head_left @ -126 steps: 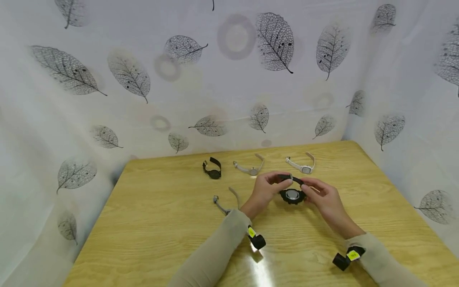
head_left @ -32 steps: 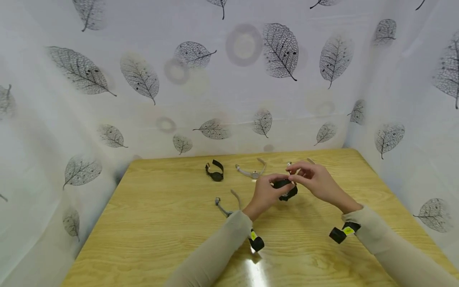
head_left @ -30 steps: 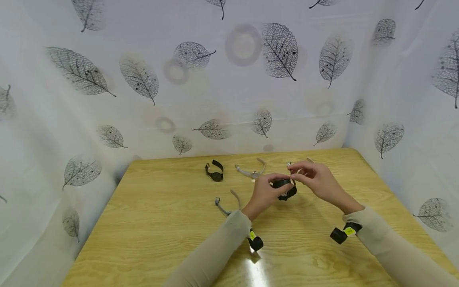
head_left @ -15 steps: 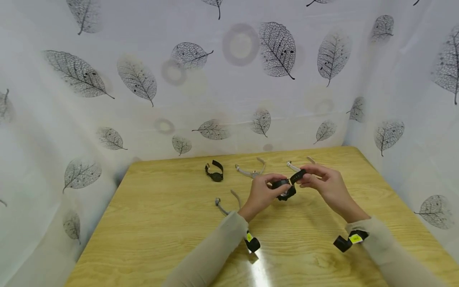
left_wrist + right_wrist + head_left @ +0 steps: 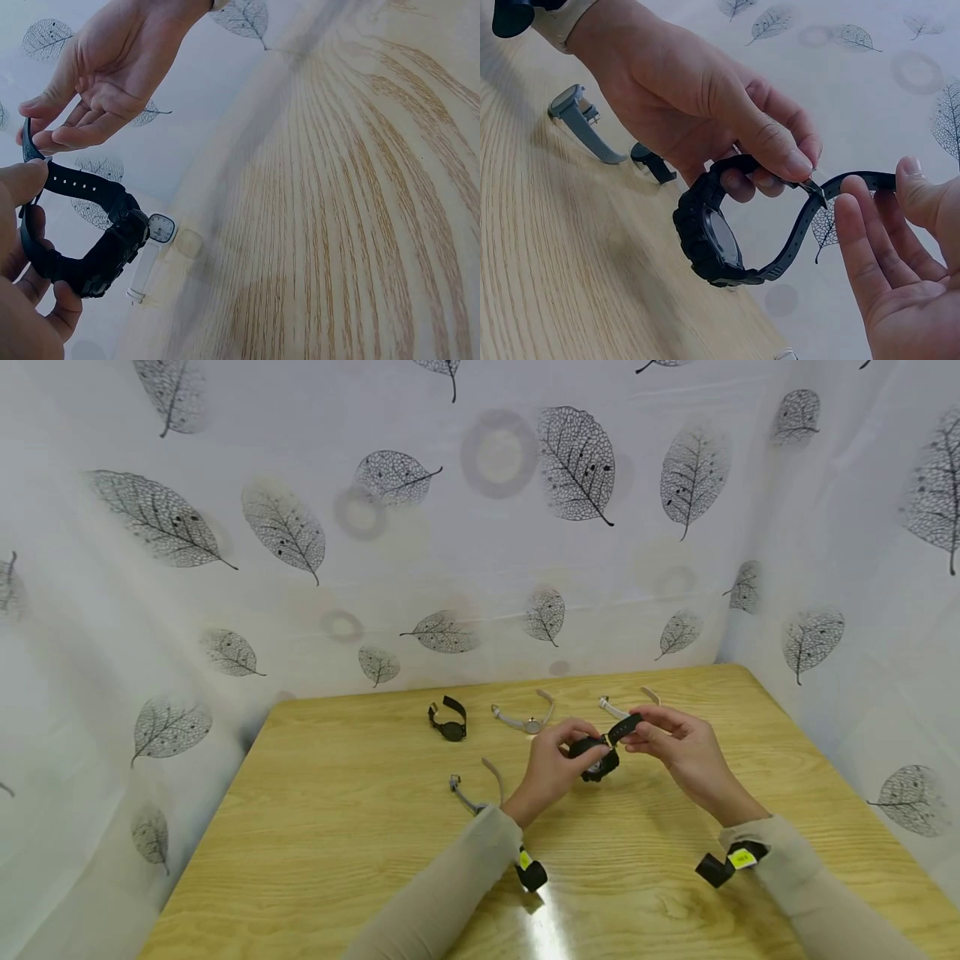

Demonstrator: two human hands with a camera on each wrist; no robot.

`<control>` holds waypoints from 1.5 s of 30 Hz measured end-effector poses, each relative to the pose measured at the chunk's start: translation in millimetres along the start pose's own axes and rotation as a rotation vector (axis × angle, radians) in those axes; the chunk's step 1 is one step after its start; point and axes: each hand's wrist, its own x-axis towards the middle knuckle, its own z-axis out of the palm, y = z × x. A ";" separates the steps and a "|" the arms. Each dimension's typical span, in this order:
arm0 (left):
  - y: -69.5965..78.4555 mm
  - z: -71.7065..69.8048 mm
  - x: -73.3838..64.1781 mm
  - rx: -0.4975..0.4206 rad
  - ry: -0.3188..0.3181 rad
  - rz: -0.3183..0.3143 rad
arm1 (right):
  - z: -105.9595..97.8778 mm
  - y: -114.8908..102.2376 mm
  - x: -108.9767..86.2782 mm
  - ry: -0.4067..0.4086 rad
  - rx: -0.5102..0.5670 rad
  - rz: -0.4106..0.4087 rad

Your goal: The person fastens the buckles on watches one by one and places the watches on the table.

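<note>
Both hands hold a black sports watch point(image 5: 600, 767) above the table, its strap closed into a loop. My left hand point(image 5: 549, 770) grips the buckle side, with the thumb at the metal buckle point(image 5: 815, 192). Through that buckle runs the holed strap half, and its loose tail point(image 5: 624, 727) sticks out to the right. My right hand point(image 5: 684, 758) pinches the tail between thumb and fingers. In the right wrist view the dial faces partly away below the left hand. The left hand's fingers cover part of the band in the head view.
On the wooden table point(image 5: 337, 860) lie a black watch point(image 5: 452, 731), a pale watch point(image 5: 532, 725) and a white-strapped watch point(image 5: 613, 708), partly behind the right hand. A grey watch point(image 5: 467, 797) lies beside the left wrist, partly hidden. A leaf-print curtain point(image 5: 420, 552) surrounds the table.
Earlier the hands held the strap apart, one end each. A second ago the right fingers were at the buckle; since then they have moved right, with the tail showing through it.
</note>
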 end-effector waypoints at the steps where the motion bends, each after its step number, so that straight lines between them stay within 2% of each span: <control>1: -0.5 0.2 0.3 0.003 -0.002 0.000 | -0.2 0.3 0.4 -0.001 0.004 -0.002; 6: -1.0 0.9 0.4 0.012 -0.005 -0.007 | 0.0 0.4 2.0 0.012 0.012 0.006; 13: -1.1 0.4 -1.0 0.059 -0.019 0.013 | 0.2 0.4 3.3 0.012 0.043 0.011; 26: 0.9 -1.3 -1.1 0.084 -0.024 0.020 | 1.2 0.9 4.9 0.035 0.002 0.042; 31: 1.1 -1.7 -2.0 0.090 -0.034 0.012 | 1.3 2.2 3.2 0.052 0.035 0.055; 40: 0.3 0.0 -1.7 0.110 -0.037 0.019 | -0.3 5.3 1.2 0.041 0.121 0.026; 45: -1.3 0.6 -1.4 0.124 -0.038 0.032 | -1.4 6.3 1.0 0.023 0.078 0.014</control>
